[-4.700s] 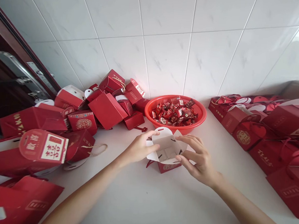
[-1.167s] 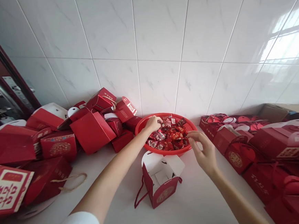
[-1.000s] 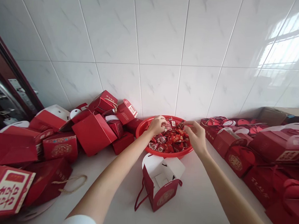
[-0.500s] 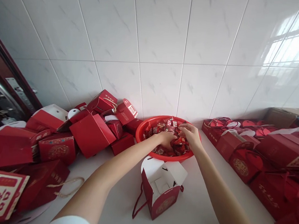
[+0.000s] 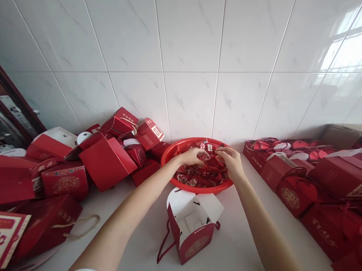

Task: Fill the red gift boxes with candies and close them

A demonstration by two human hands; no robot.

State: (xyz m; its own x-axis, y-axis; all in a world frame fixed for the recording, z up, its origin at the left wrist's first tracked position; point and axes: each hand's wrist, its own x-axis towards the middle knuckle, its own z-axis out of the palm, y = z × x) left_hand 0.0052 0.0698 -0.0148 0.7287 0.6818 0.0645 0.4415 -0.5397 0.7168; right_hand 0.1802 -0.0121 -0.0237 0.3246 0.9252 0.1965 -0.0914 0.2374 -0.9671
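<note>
A red plastic basket (image 5: pixel 166 157) holds a heap of red wrapped candies (image 5: pixel 193 179), some printed with pale characters. My left hand (image 5: pixel 193 156) is over the basket's left half, its fingers curled around a red wrapper between thumb and fingertips. Across from it, my right hand (image 5: pixel 231 160) has thumb and fingers drawn together above the right side of the heap; what they pinch is too small to make out. Right in front of the basket stands an open red gift box (image 5: pixel 195 247), flaps up, white inside, a dark red cord handle hanging at its left. Neither hand touches this box.
Red gift boxes (image 5: pixel 106 163) lie piled and tilted on the left, one with a twine handle (image 5: pixel 82 226). Rows of closed red boxes (image 5: pixel 295 194) line the right side. A brown carton (image 5: pixel 344 136) sits behind them. White wall tiles (image 5: pixel 190 103) rise behind the basket.
My left hand has lifted from deep among the candies and shifted slightly left. The right hand stays near the basket's right side. The whole view has moved a little.
</note>
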